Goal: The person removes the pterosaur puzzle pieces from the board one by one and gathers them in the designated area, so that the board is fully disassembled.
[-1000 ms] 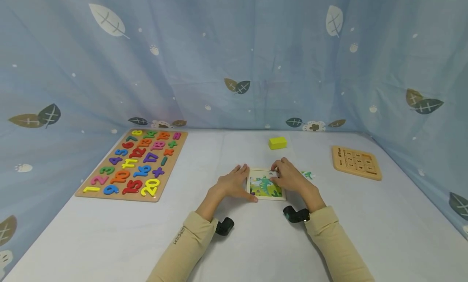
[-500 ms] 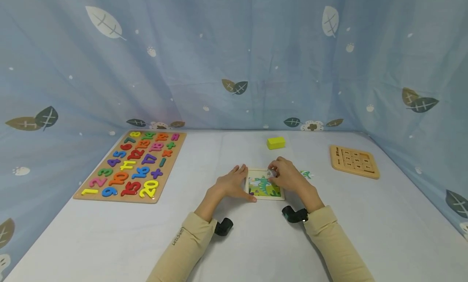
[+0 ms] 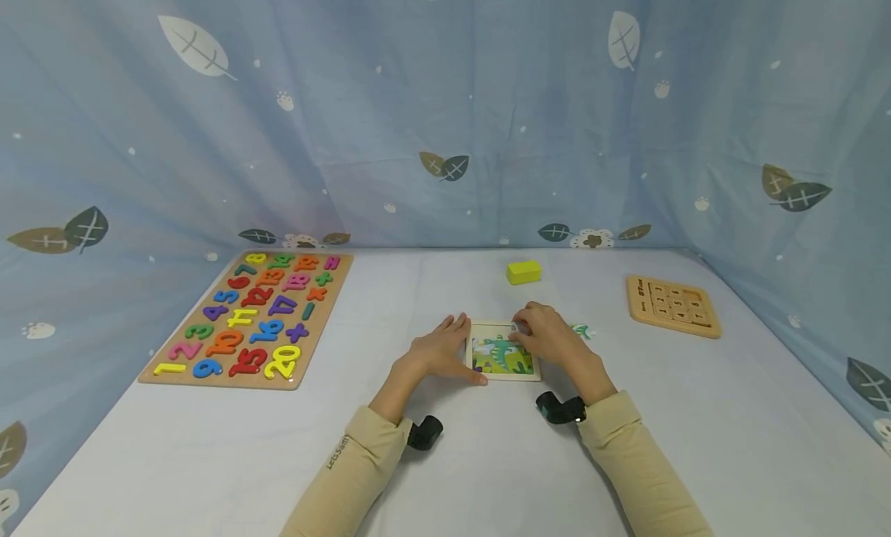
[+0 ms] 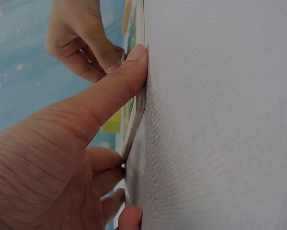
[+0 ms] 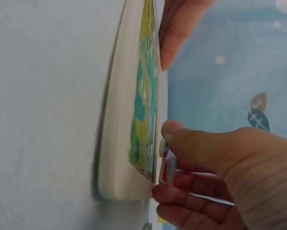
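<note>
A small framed dinosaur jigsaw puzzle point(image 3: 511, 377) lies flat on the white table. My left hand point(image 3: 442, 351) steadies its near left corner, fingers spread along the left side and thumb point(image 4: 136, 62) against the near edge. At the puzzle's upper right, my right hand point(image 3: 546, 334) pinches a puzzle piece point(image 5: 165, 167) between thumb and fingers. In the right wrist view the piece stands on edge, close to the frame, with some red showing; the fingers cover much of it. Beyond that hand lies a loose green and white piece point(image 3: 582, 331), partly hidden.
A yellow block point(image 3: 524, 272) stands behind the puzzle. At the left is a wooden board point(image 3: 330, 291) of coloured numbers, at the right a wooden number-tile board point(image 3: 642, 309). A blue leaf-print curtain point(image 3: 376, 119) hangs along the back. Black cameras point(image 3: 425, 432) sit on both wrists.
My right hand has tilted the piece and brought it down against the puzzle's upper right, so less of it shows. My left hand keeps its place. The head view has shifted slightly.
</note>
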A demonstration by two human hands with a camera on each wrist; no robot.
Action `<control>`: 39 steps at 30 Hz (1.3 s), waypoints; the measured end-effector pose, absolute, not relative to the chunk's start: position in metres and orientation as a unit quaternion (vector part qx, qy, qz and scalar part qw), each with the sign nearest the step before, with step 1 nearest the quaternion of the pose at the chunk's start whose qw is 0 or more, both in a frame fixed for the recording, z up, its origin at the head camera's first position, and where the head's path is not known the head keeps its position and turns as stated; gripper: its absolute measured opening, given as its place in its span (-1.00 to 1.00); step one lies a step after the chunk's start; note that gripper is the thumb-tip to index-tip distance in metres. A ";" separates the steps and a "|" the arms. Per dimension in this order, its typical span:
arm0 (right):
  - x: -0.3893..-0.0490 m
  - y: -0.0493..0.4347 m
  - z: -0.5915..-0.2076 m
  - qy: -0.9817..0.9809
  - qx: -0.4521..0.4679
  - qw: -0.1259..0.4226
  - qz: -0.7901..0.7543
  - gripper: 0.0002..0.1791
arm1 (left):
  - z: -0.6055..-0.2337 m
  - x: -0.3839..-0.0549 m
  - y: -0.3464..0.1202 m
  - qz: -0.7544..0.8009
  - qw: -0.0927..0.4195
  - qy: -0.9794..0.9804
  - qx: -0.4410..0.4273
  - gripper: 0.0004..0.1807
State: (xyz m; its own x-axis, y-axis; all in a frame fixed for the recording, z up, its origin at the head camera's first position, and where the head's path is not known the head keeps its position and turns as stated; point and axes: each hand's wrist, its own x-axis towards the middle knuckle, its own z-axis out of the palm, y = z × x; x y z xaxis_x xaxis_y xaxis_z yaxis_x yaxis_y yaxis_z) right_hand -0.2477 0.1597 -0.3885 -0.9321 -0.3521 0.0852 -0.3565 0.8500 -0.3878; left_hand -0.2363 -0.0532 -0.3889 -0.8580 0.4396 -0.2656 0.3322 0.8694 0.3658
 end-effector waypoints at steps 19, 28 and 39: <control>-0.247 0.179 -0.378 -0.958 0.193 0.013 0.211 -0.73 | -0.389 -0.236 -0.053 0.163 0.166 0.951 0.202 0.22; -0.247 0.194 -0.376 -0.956 0.197 0.027 0.217 -0.91 | -0.390 -0.236 -0.052 0.162 0.167 0.952 0.199 0.23; -0.247 0.214 -0.373 -0.956 0.184 0.031 0.226 -0.70 | -0.391 -0.236 -0.052 0.155 0.167 0.953 0.199 0.23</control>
